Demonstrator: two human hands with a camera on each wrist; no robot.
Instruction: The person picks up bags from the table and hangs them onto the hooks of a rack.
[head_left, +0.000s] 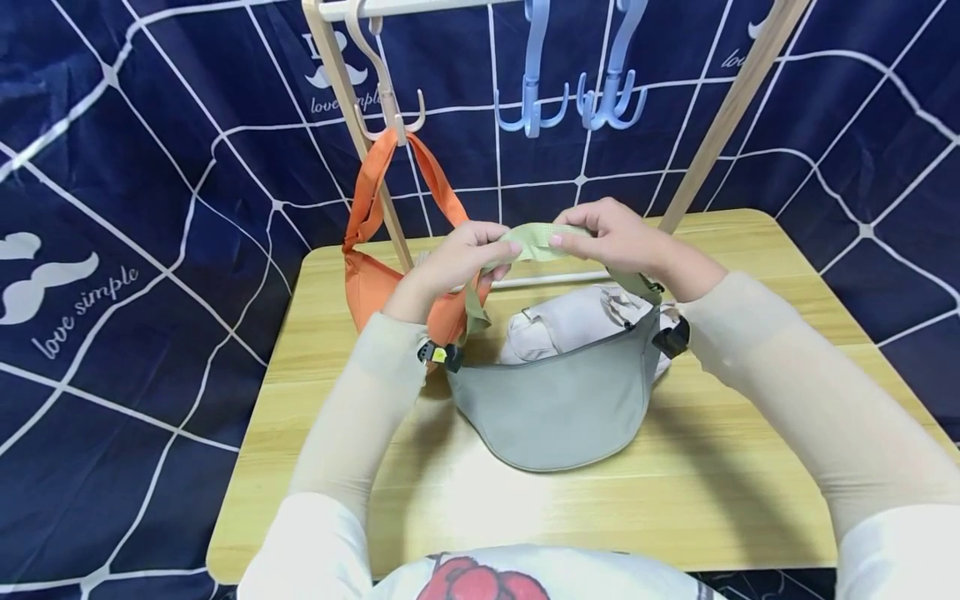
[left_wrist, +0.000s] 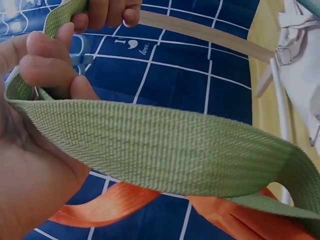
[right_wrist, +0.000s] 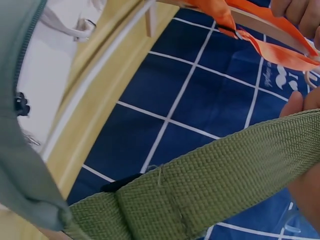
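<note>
A grey-green crossbody bag (head_left: pixel 558 408) hangs above the table by its green webbing strap (head_left: pixel 543 237). My left hand (head_left: pixel 468 258) pinches the strap's left part between thumb and fingers. On the right, my right hand (head_left: pixel 615 242) grips the same strap a short way off. In the left wrist view the webbing (left_wrist: pixel 150 145) runs across the palm of the left hand (left_wrist: pixel 40 150). The right wrist view shows a stitched length of the strap (right_wrist: pixel 210 185) leading down to the bag's edge (right_wrist: pixel 25 165).
An orange bag (head_left: pixel 367 283) hangs from a beige hook (head_left: pixel 390 108) at the left. Two blue hooks (head_left: pixel 531 108) hang from the rack's top bar (head_left: pixel 427 7). Behind the grey-green bag a white bag (head_left: pixel 570 321) lies on the wooden table (head_left: pixel 315 467). A wooden post (head_left: pixel 731 117) rises at the right.
</note>
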